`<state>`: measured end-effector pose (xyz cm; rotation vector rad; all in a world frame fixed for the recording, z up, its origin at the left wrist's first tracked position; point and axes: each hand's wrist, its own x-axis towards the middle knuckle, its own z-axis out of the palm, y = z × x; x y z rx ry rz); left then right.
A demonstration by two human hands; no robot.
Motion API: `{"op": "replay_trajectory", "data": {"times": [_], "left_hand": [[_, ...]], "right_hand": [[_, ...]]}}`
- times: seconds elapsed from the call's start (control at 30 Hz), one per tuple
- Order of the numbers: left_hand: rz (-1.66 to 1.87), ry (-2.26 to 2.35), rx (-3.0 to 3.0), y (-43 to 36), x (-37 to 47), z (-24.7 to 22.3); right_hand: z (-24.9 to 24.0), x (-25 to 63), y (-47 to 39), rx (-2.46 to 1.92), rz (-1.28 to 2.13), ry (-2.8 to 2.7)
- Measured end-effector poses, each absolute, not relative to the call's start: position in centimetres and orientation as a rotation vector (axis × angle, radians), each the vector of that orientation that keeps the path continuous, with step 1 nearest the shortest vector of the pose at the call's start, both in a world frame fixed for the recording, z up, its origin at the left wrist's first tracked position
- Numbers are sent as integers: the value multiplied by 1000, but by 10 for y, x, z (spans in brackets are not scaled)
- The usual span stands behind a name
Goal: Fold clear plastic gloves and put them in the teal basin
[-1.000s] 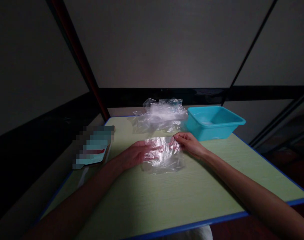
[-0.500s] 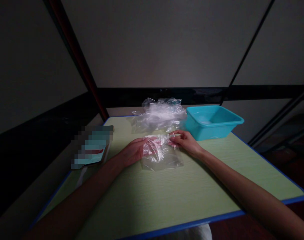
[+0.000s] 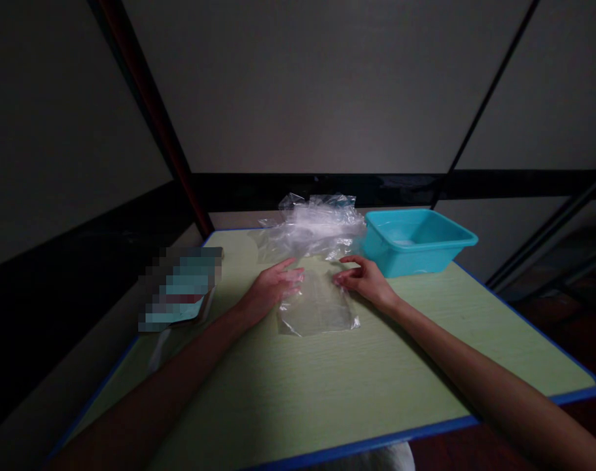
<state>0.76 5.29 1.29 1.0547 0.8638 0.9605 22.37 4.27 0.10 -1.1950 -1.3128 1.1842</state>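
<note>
A clear plastic bag point(image 3: 320, 311) lies fairly flat on the light green table, between my two hands. My left hand point(image 3: 271, 291) is at its upper left edge, fingers stretched out and apart, with the fingertips over or under the thin film; I cannot tell which. At the upper right edge, my right hand point(image 3: 369, 281) has its fingers curved and spread, the lower fingertips at the film. Behind the bag sits a crumpled heap of clear plastic bags point(image 3: 315, 226).
A turquoise plastic basin point(image 3: 410, 260) stands at the back right of the table point(image 3: 376, 366), which has a blue edge. On the left is a tablet-like object point(image 3: 184, 288), partly pixelated, with a pale strip beside it. Cabinet panels point(image 3: 317, 91) rise behind the table.
The bag, bunched and raised between my hands before, now lies flatter on the table. My left hand has spread its fingers; my right hand has loosened from a pinch at the bag.
</note>
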Motion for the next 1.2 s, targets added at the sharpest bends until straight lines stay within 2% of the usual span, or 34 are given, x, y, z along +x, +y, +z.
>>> {"op": "replay_trajectory", "data": {"times": [0.63,1.2], "left_hand": [[1097,852,1308,59,7,-1],[1194,1270,1603,58,13,-1]], "right_hand": [[-3,226,45,-1221,1152,-1309],[-9,227,45,-1354,665,-1670]]}}
